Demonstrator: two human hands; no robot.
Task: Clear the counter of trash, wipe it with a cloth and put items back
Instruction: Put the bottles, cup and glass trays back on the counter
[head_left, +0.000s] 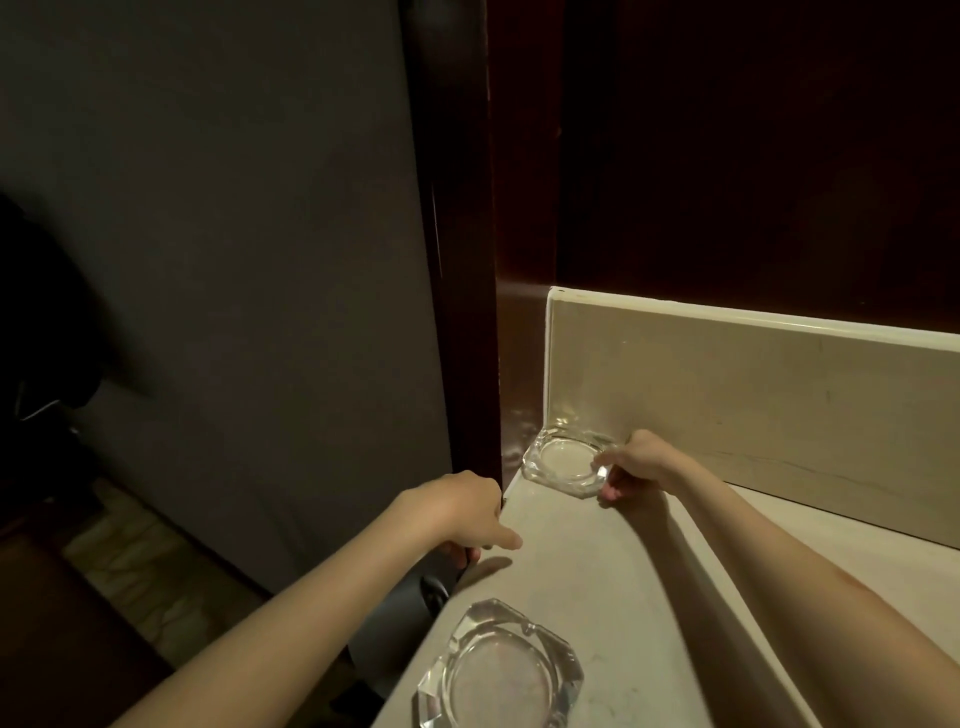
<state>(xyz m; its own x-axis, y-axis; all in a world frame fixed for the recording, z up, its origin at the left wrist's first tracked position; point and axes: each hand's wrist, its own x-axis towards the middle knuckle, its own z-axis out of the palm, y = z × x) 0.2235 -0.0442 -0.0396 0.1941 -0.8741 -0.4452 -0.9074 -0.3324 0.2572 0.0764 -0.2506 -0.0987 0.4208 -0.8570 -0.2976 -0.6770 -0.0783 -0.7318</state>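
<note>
Right hand (636, 462) pinching far ashtray (566, 462) in table (597, 571) corner; left hand (462, 512) loosely curled, empty, at table edge; near ashtray (501, 670) untouched.

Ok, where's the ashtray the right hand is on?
In the head view, the far ashtray sits in the counter's back-left corner against the backsplash, with the right hand at its right rim.

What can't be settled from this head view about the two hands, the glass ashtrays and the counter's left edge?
- Left hand: its curled fingers drop past the counter edge; whatever they hold, if anything, is hidden by the hand itself.
- Right hand: its fingertips reach the far ashtray, but clear glass and dim light blur whether there is a grip.
- Near ashtray: its lower rim is cut by the bottom edge.
- Grey object below the counter: too dark to identify.
</note>
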